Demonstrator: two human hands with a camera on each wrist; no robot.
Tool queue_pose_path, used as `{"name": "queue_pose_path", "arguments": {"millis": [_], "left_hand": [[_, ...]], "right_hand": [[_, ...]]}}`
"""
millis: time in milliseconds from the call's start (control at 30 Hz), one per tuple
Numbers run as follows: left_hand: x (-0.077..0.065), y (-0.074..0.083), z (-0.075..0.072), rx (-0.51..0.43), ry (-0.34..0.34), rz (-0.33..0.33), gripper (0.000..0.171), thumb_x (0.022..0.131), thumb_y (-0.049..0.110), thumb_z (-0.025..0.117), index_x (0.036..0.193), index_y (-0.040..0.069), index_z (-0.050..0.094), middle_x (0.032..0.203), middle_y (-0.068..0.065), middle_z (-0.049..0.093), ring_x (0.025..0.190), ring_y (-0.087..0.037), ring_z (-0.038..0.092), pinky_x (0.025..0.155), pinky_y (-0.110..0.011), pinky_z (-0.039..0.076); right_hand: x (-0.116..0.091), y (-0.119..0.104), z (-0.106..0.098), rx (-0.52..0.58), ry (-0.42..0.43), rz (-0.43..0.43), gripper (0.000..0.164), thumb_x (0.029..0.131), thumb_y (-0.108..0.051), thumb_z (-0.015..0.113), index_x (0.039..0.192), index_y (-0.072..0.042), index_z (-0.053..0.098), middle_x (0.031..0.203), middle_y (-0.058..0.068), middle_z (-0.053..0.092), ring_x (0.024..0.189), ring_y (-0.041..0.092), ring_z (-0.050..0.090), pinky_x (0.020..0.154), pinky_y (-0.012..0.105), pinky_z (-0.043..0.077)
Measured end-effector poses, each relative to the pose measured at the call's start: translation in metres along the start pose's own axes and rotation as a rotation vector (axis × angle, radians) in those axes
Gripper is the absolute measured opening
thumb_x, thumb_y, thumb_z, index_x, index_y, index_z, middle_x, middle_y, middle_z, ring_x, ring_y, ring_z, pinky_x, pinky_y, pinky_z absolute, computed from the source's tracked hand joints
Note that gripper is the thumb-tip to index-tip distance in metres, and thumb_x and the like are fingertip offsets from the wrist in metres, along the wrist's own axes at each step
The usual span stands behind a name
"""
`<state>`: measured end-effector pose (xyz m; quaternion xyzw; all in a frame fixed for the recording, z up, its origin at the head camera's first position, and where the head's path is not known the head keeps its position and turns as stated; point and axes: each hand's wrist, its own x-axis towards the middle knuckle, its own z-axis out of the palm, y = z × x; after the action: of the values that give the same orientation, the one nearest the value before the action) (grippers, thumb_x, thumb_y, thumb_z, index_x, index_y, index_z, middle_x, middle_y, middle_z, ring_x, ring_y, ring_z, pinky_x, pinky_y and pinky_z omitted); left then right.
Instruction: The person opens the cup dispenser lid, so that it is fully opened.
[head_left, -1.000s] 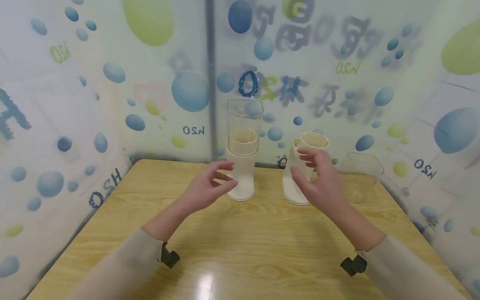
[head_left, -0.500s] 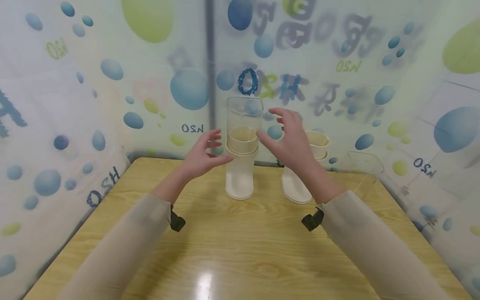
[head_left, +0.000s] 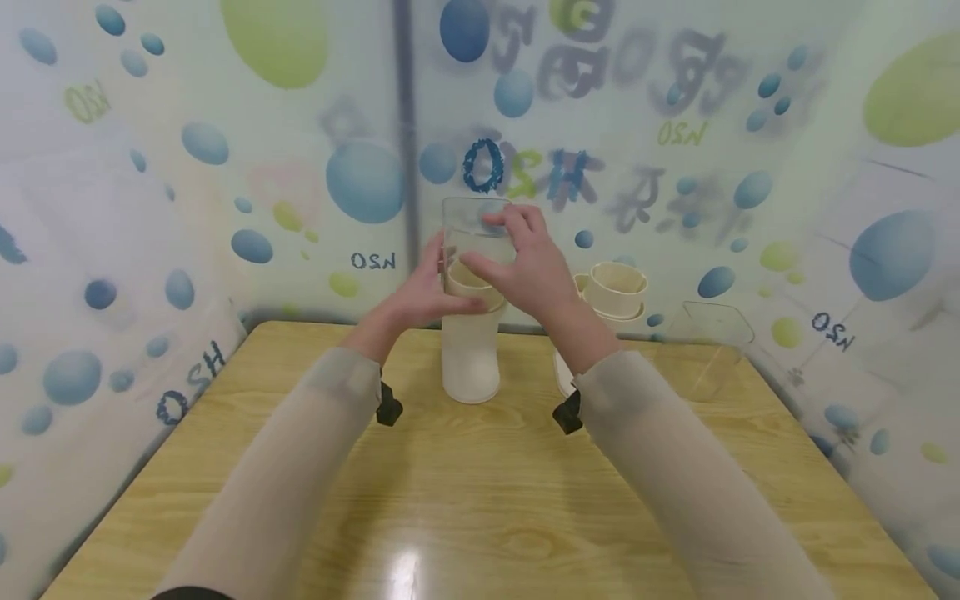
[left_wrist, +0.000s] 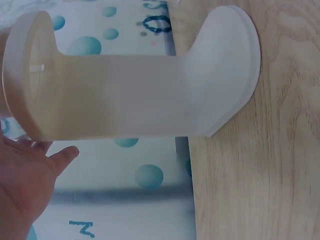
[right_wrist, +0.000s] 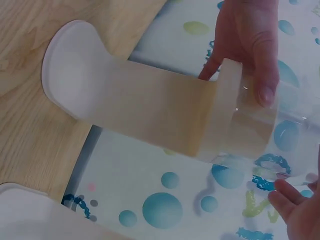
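Observation:
A tall cream stand [head_left: 471, 358], with a rounded foot and a ring at its top, stands upright near the back of the table. A clear plastic container [head_left: 461, 214] rises from the ring, around a cream cup-like collar [right_wrist: 252, 131]. My left hand [head_left: 420, 298] holds the container's lower part from the left, its thumb across the front just above the ring. My right hand [head_left: 531, 271] is at the container's right side, thumb and fingers spread and relaxed; whether the fingertips touch it I cannot tell. The left fingers behind the container are partly hidden.
A second cream stand [head_left: 618, 292] with a similar collar stands to the right, partly behind my right forearm. Another clear container [head_left: 708, 333] is farther right near the table's back edge. The wood-grain table [head_left: 480, 500] meets curtains [head_left: 360, 183] with bubble prints.
My right hand first left the second stand and went left to the clear container. My left hand moved up and right, from beside the first stand onto the container.

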<state>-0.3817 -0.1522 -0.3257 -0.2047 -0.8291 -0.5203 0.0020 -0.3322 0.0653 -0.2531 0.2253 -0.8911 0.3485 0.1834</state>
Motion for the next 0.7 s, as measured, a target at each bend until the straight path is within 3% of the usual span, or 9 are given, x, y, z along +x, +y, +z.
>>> {"name": "queue_pose_path", "arguments": {"millis": [167, 400, 567, 700], "left_hand": [[-0.002, -0.003, 0.011, -0.014, 0.021, 0.015, 0.132, 0.082, 0.048, 0.097, 0.174, 0.034, 0.004, 0.182, -0.016, 0.016, 0.17, -0.032, 0.018, 0.134, -0.06, 0.028], [-0.009, -0.007, 0.026, -0.017, 0.129, 0.034, 0.136, 0.076, 0.048, 0.101, 0.173, 0.033, 0.007, 0.169, -0.019, 0.037, 0.147, -0.034, 0.049, 0.126, -0.058, 0.041], [-0.013, -0.007, 0.037, 0.005, 0.204, 0.036, 0.142, 0.073, 0.052, 0.102, 0.175, 0.03, 0.006, 0.171, -0.02, 0.032, 0.148, -0.035, 0.047, 0.123, -0.057, 0.044], [-0.017, -0.007, 0.048, 0.022, 0.276, 0.051, 0.145, 0.072, 0.052, 0.103, 0.176, 0.024, 0.006, 0.165, -0.018, 0.038, 0.145, -0.034, 0.048, 0.122, -0.055, 0.045]], "right_hand": [[-0.002, 0.003, 0.006, 0.021, 0.047, -0.015, 0.069, 0.098, -0.054, 0.08, 0.152, -0.019, 0.057, 0.168, 0.008, 0.038, 0.138, 0.036, 0.06, 0.115, 0.055, 0.052], [-0.002, 0.009, 0.009, 0.079, 0.057, -0.047, 0.071, 0.097, -0.043, 0.08, 0.153, -0.012, 0.051, 0.172, 0.011, 0.033, 0.143, 0.036, 0.058, 0.119, 0.052, 0.05], [-0.003, 0.013, 0.009, 0.146, 0.046, -0.044, 0.075, 0.094, -0.039, 0.079, 0.156, -0.011, 0.047, 0.176, 0.009, 0.03, 0.148, 0.037, 0.055, 0.126, 0.048, 0.046], [-0.005, 0.014, 0.012, 0.201, 0.072, -0.026, 0.078, 0.093, -0.037, 0.082, 0.156, -0.011, 0.045, 0.177, 0.005, 0.029, 0.15, 0.035, 0.054, 0.126, 0.05, 0.045]]}}
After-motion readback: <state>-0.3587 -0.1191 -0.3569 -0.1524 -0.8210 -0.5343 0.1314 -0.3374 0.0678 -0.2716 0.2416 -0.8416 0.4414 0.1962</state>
